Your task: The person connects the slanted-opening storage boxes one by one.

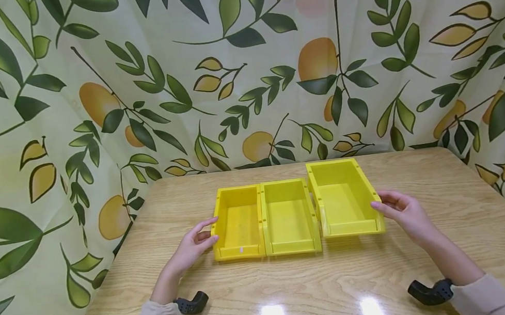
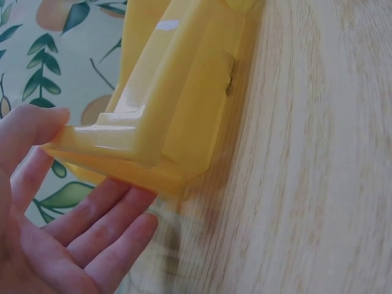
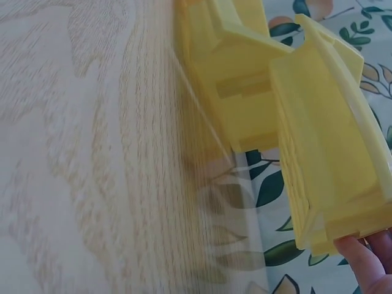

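Your lemon-yellow, open-topped plastic bin [image 1: 339,199] is at the right end of a row of three, raised off the bench; its long axis runs away from you, low front lip towards you, and the right wrist view shows it tilted against its neighbour. Your right hand [image 1: 404,214] grips its right wall near the front, thumb on the near side. Close on its left, blocking that side, sits a matching lemon-yellow plastic bin [image 1: 289,215]; you cannot tell whether the two touch. Left of that, side against side, is a deeper golden-yellow plastic bin [image 1: 240,221], facing the same way. Your left hand [image 1: 191,246] holds its left wall with thumb and forefinger, the other fingers loosely bent. Beneath lies the pale wood-grain bench [image 1: 232,305], backed by a cream cloth printed with leaves and orange fruit [image 1: 260,58].
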A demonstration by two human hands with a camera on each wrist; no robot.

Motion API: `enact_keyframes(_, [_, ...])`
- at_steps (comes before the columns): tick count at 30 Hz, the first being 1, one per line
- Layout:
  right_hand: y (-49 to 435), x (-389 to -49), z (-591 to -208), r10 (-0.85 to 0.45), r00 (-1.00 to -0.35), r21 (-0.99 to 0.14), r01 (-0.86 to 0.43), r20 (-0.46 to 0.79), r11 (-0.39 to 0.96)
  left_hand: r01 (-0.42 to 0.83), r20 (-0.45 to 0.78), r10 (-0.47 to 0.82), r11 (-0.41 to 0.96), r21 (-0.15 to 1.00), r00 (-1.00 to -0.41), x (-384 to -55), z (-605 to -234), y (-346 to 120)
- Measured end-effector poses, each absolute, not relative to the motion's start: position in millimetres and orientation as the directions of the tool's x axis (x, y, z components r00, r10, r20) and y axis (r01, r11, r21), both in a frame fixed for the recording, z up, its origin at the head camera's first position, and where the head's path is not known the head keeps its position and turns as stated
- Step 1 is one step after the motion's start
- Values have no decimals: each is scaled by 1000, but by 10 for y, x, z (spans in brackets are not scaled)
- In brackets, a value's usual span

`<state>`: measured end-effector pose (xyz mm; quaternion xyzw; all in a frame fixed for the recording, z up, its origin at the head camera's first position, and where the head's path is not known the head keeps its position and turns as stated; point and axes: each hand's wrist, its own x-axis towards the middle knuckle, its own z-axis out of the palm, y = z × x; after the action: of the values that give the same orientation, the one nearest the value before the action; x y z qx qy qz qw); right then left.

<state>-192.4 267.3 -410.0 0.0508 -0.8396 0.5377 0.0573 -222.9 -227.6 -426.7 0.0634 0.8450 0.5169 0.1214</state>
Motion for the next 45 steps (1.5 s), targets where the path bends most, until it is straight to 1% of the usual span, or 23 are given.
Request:
enact_keyframes(6, [2659, -1923, -4086, -23, -991, -893, -127, 130, 432, -43, -150, 202, 454, 890, -968, -2226, -4286, -2272])
enact_keyframes(16, [2676, -1929, -4059, -30, -998, -877, -62, 55, 477, -18, -139, 233, 455, 890, -962, -2216, -4267, -2276])
enact_keyframes(19, [2670, -1925, -4043, -32, -998, -867, -59, 50, 495, -16, -136, 236, 449, 893, -962, -2211, -4262, -2275])
enact_keyframes(31, [2683, -1915, -3949, -44, -991, -851, -128, 123, 509, -31, -146, 221, 452, 891, -964, -2226, -4286, -2276])
enact_keyframes(34, [2697, -1916, -3926, -41, -986, -841, -161, 164, 516, -28, -147, 224, 460, 887, -964, -2238, -4291, -2276])
enact_keyframes(40, [2725, -1940, -3875, -58, -967, -845, -247, 250, 475, -50, -159, 206, 452, 891, -965, -2248, -4313, -2272])
enact_keyframes(45, [2732, -1956, -3804, -55, -963, -850, -260, 265, 458, -46, -155, 205, 456, 889, -966, -2251, -4318, -2272])
